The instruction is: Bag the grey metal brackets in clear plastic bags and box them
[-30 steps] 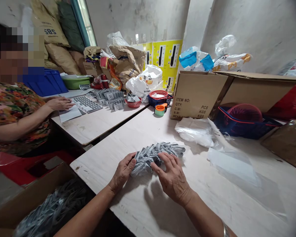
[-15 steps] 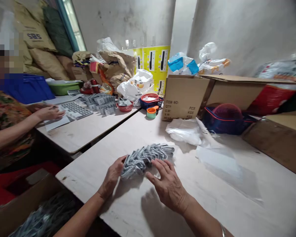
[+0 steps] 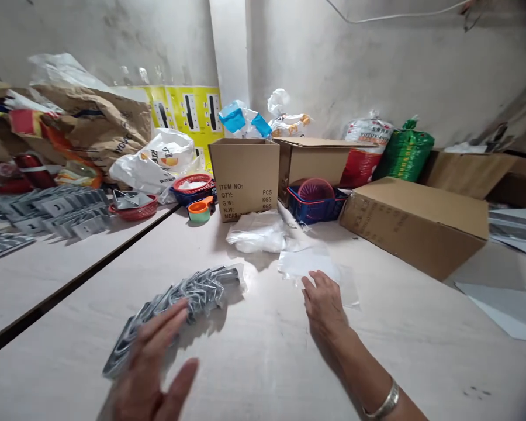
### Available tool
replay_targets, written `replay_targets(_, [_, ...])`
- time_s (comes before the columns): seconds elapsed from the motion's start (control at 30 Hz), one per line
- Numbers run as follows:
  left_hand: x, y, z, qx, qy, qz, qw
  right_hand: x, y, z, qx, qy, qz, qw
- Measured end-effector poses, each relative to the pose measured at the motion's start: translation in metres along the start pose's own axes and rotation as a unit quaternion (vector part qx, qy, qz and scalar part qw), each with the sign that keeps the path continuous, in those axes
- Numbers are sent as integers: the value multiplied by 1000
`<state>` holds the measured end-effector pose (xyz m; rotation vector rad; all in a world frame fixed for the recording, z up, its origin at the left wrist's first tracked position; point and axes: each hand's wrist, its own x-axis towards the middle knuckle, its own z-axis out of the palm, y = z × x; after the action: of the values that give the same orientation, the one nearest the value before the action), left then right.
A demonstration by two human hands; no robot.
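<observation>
A row of dark grey bent pieces in clear plastic wrapping (image 3: 201, 292) lies on the table, slanting from near left to far right. My left hand (image 3: 151, 365), slightly blurred, is in front of its near part with the thumb apart from the fingers and nothing held. It hides some of the row; whether it touches the plastic I cannot tell. Farther right, my right hand (image 3: 326, 304) reaches over a flat, thin clear plastic bag (image 3: 348, 286) with a white sheet (image 3: 307, 260) at it. Its fingers are spread and bent a little, fingertips at the sheet's near edge.
Crumpled clear plastic (image 3: 258, 234) lies before an upright cardboard box (image 3: 245, 175). Behind are a blue basket (image 3: 309, 213) and another carton (image 3: 414, 228). An orange and green tape roll (image 3: 199, 213), a red basket (image 3: 134, 210) and grey card-like pieces (image 3: 61, 210) are at left.
The view has swung right, and the co-worker is out of it. Both hands have come off the wrapped row; my right hand has moved right to the flat plastic bag.
</observation>
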<state>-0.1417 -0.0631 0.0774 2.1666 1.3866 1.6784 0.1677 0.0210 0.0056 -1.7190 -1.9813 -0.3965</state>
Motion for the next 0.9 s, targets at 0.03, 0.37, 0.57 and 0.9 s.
replay_targets(0.03, [6,14,21,-46,-29,-15,998,-3,7,3,-5,1,12,1000])
replay_targets(0.37, [31,31,191,-331,-175,-413,830,-7,20,5,-24,-41,43,998])
replay_targets(0.57, [20,26,208,-435,-158,-478,746,-4,19,1,-57,-70,24,996])
replay_targets(0.9, [22,25,193,-483,-191,-520,679,-4,-7,-13,76,9,32,997])
